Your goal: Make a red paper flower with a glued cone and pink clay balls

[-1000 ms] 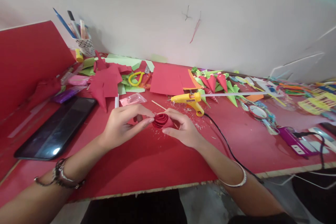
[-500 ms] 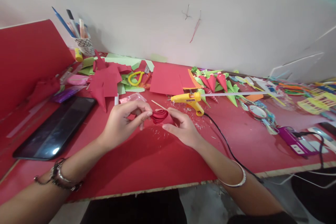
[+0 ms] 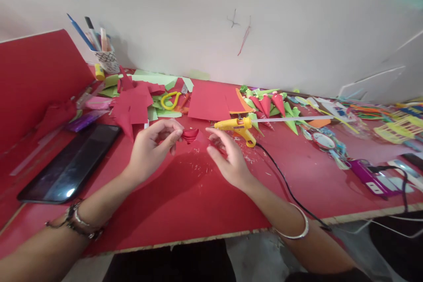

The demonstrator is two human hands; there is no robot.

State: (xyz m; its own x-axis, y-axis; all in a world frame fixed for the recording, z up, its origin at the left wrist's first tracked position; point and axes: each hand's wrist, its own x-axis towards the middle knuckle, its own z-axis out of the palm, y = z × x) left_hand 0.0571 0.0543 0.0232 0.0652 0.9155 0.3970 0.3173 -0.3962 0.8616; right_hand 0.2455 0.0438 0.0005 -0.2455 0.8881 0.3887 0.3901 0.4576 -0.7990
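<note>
My left hand (image 3: 156, 146) pinches a small piece of folded red paper (image 3: 191, 135), its layers stacked in curved pleats, between thumb and fingertips. To the right of the paper, my right hand (image 3: 228, 156) is apart from it, with thumb and fingers spread and nothing visible between them. Just behind my right fingertips lies a yellow glue gun (image 3: 236, 125) on its side, a long pale glue stick (image 3: 294, 118) sticking out of its back. Flat red paper sheets (image 3: 208, 101) rest behind my hands.
A black phone (image 3: 71, 163) lies at the left. Red and green paper cones (image 3: 269, 103) are piled at the back. A patterned pen cup (image 3: 107, 59) stands by the wall. The glue gun's black cord (image 3: 287, 185) crosses to the front edge, left of a purple power strip (image 3: 372, 178).
My right hand has let go of the red paper and its fingers have spread. The paper has shifted slightly left in my left hand. The thin stick beside it no longer shows.
</note>
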